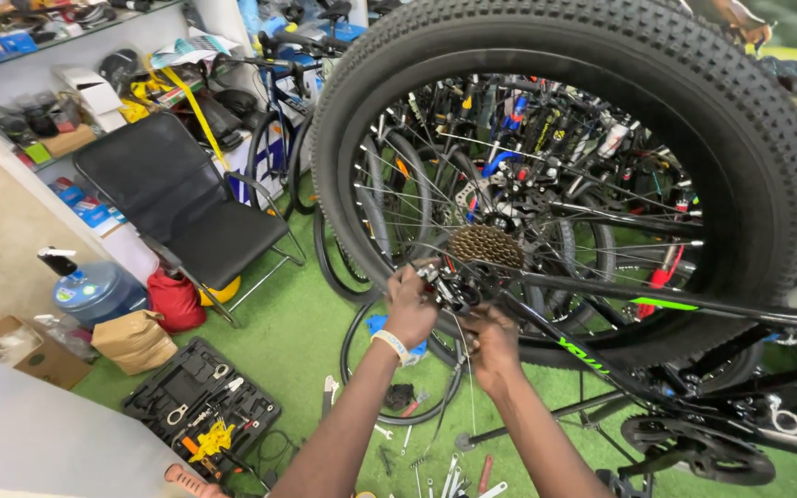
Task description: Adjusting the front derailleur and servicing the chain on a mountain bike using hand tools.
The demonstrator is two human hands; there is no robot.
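A black bicycle with green marks stands upside down, its fat knobby rear wheel [749,129] raised in front of me. A rusty brown sprocket cluster [484,246] sits at the hub. Just below it hangs the black rear derailleur [457,284]. My left hand [410,309], with a pale wristband, grips the derailleur from the left. My right hand [491,339] closes on its underside, with a thin cable running down between the hands. The fingertips are hidden behind the mechanism.
A black folding chair [186,212] stands at the left, beside a red bag [175,300] and a water jug [94,290]. An open tool case [200,406] and loose tools [445,475] lie on the green carpet. Several bicycles are parked behind the wheel.
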